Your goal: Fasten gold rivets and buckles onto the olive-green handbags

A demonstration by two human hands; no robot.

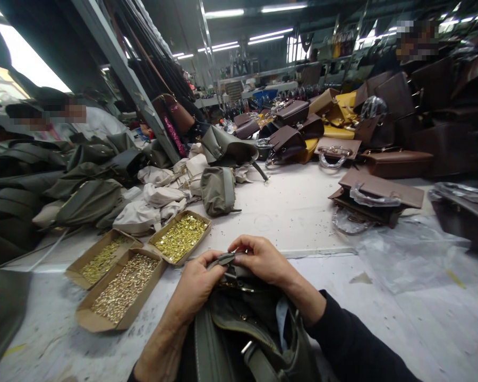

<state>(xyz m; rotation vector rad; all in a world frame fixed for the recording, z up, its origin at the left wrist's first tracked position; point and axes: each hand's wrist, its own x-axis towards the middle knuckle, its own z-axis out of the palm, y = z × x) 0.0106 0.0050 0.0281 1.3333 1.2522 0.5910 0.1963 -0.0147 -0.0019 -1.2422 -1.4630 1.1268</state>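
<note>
Both hands, left hand [197, 284] and right hand [263, 260], pinch the top edge of the olive bag [247, 323] at the table's [302, 212] near edge beside the rivet boxes [123, 286]; firm, even pinching should keep the zipper edge steady.

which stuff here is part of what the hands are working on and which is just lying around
In hand:
left hand
right hand
dark olive leather handbag gripped by both at its top edge

Lying about:
three cardboard trays of brass fittings
brown leather handbags
crumpled clear plastic sheet
pile of olive bags
</note>
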